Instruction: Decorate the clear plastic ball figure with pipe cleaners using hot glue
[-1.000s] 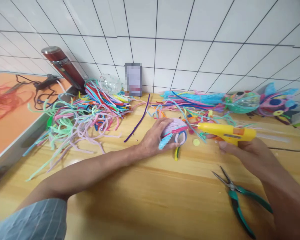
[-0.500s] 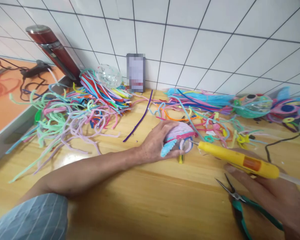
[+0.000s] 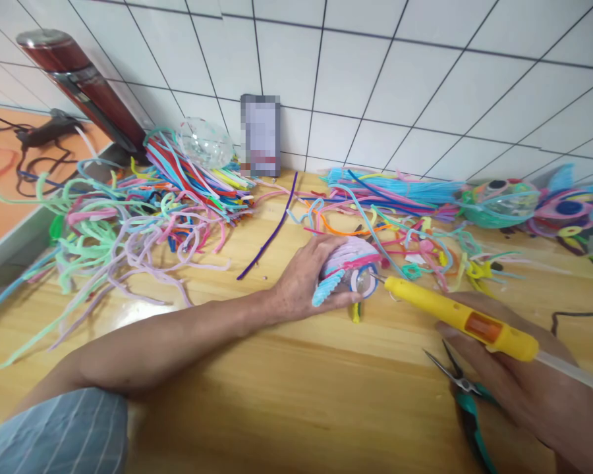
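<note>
My left hand [image 3: 309, 273] is closed round a ball-shaped pipe-cleaner craft [image 3: 352, 255], lilac on top with a pink band, a blue fin on its near side and a white-and-blue ring facing right. My right hand [image 3: 514, 368] grips a yellow hot glue gun [image 3: 454, 316], a glue stick trailing from its back end. Its metal nozzle points left, at or very close to the ring; whether it touches I cannot tell. Green-handled needle-nose pliers [image 3: 467, 388] lie on the table, partly behind my right hand. A yellow piece [image 3: 356, 312] shows just below the craft.
Loose pipe cleaners [image 3: 103, 243] heap at the left, beside a bundle and a clear ball [image 3: 205, 143]. A red flask [image 3: 82, 89] and a phone [image 3: 260, 135] lean near the tiled wall. Finished-looking fish crafts [image 3: 499, 203] stand back right. One purple pipe cleaner [image 3: 269, 234] lies mid-table.
The view has shifted slightly, so most things on the left sit further left and higher. Both hands keep their holds, with the glue gun's nozzle still at the craft's ring.
</note>
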A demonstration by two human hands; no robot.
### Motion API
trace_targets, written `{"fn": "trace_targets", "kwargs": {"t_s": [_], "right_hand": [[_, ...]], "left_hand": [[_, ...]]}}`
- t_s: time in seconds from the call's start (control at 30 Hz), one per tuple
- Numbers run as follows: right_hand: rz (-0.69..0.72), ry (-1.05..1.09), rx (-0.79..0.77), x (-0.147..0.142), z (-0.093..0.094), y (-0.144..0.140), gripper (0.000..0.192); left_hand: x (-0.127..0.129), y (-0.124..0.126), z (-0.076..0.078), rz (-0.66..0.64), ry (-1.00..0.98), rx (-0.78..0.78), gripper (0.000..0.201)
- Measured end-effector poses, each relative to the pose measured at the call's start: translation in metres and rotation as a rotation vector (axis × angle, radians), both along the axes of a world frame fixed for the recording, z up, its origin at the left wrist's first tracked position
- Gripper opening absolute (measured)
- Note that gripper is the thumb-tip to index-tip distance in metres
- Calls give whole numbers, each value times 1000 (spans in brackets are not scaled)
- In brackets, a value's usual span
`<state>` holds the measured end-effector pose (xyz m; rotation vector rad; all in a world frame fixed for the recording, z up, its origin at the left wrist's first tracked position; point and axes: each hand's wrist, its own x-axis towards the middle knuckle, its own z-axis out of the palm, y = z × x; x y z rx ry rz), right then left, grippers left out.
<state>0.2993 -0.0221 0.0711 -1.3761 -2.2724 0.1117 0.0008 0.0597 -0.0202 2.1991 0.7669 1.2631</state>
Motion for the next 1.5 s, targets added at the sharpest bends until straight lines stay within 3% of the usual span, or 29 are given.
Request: {"fn": "trace_targets", "kwargs": {"t_s": [0.47,1.0,1.5], "right_hand": [[41,-146,68,-5,2,4,22],[37,-228,116,-2,2,3,27],[37,-123,62,-6,3,3,24]], "left_hand": [[3,0,-6,27,-36,34,86],[4,1,-7,34,-36,39,87],[4,1,-6,29,-30,29,88]]}}
